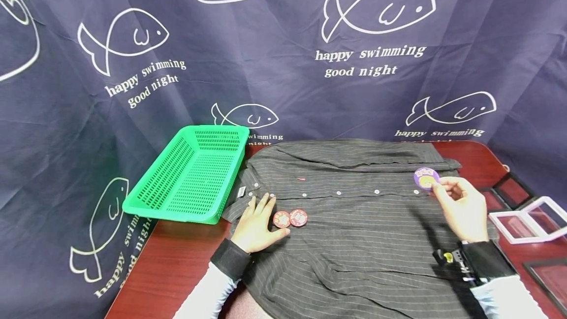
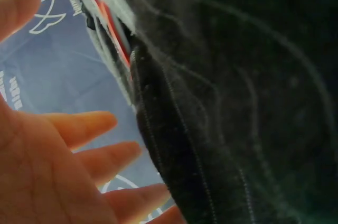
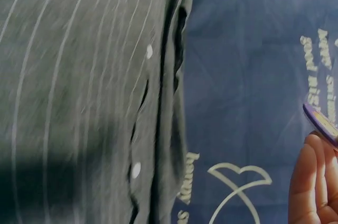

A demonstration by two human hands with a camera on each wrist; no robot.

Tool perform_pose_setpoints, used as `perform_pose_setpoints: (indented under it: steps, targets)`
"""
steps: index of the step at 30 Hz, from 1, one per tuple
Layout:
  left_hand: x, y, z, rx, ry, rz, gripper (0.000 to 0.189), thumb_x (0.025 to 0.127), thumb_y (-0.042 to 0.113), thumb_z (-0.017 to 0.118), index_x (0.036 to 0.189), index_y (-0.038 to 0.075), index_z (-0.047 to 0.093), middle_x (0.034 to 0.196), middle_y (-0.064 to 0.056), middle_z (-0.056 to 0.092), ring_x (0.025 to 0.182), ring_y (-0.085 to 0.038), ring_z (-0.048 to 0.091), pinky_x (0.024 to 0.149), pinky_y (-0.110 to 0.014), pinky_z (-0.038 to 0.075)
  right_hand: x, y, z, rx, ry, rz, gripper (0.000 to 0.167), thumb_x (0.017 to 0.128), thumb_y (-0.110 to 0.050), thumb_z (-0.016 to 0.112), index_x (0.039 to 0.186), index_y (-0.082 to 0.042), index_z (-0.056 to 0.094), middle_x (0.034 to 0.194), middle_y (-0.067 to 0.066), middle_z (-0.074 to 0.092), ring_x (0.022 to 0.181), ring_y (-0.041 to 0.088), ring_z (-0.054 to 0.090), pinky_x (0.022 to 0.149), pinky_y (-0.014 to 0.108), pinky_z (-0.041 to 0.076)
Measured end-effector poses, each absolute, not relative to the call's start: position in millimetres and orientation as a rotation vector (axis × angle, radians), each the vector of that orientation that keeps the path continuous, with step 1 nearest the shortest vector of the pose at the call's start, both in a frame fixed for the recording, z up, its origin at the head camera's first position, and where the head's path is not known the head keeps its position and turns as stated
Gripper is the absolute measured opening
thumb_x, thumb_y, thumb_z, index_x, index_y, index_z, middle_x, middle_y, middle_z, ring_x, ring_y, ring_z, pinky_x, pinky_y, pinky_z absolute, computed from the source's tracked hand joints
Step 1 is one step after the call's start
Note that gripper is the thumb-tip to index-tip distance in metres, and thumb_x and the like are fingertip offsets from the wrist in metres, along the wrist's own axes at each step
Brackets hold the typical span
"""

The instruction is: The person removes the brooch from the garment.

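Note:
A dark striped button shirt lies spread on the table, its collar toward the left. My left hand rests on it near the collar with fingers spread. By the thumb, two round red badges lie side by side on the cloth; a red badge edge shows in the left wrist view. Over the shirt's right end, my right hand pinches a round purple badge with a yellow figure between thumb and fingers. In the right wrist view the purple badge appears edge-on at the fingertips.
A green plastic basket stands at the left, against the shirt's collar end. White frames and dark frames lie on the red-brown table at the right. A blue curtain with fish drawings hangs behind.

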State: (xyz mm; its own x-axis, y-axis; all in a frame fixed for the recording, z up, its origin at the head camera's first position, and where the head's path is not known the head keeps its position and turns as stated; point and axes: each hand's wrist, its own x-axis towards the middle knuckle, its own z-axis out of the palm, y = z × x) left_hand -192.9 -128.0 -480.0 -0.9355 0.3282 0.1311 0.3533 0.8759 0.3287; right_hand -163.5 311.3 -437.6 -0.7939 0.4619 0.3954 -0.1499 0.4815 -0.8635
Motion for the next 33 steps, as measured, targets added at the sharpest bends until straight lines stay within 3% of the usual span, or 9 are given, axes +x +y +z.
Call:
perform_pose_setpoints:
  steps: [4,10,17,33]
  targets:
    - [-192.4,-128.2,-477.3,-0.554,-3.038,-0.530,0.092,0.076,0.060,0.070,0.147,0.008,0.044,0.153,-0.018,0.041,0.140,-0.052,0.032,0.109,-0.062,0.034,-162.1,327.3,-443.3,-0.311,-2.185,1.280,0.020,0.088,-0.006,0.067,0.087,-0.024,0.061,0.061,-0.034,0.057,0.055,-0.017,0.055,0.055,0.004,0.038]
    - [-192.7,-130.3,-471.1,-0.610,-3.164,-0.479,0.091,0.077,0.057,0.071,0.144,0.002,0.045,0.151,-0.024,0.041,0.138,-0.054,0.034,0.109,-0.060,0.036,-162.8,348.8,-451.5,-0.355,-2.192,1.377,0.021,0.090,-0.007,0.064,0.086,-0.026,0.058,0.062,-0.034,0.059,0.055,-0.016,0.059,0.056,0.002,0.043]
    - [-196.1,-132.5,-474.4,-0.625,-3.272,-0.401,0.096,0.076,0.060,0.071,0.148,0.004,0.040,0.156,-0.020,0.035,0.141,-0.052,0.030,0.111,-0.057,0.034,-164.1,371.5,-455.7,-0.395,-2.221,1.414,0.022,0.092,-0.009,0.061,0.086,-0.030,0.058,0.061,-0.034,0.061,0.054,-0.015,0.060,0.055,0.003,0.044]
    - [-193.0,-134.4,-474.8,-0.642,-3.282,-0.335,0.098,0.076,0.062,0.070,0.149,0.004,0.039,0.157,-0.019,0.033,0.142,-0.050,0.030,0.111,-0.056,0.035,-173.1,411.6,-457.0,-0.350,-1.769,2.100,0.030,0.093,0.004,0.050,0.077,-0.017,0.064,0.058,-0.005,0.070,0.050,0.007,0.068,0.049,0.018,0.053]
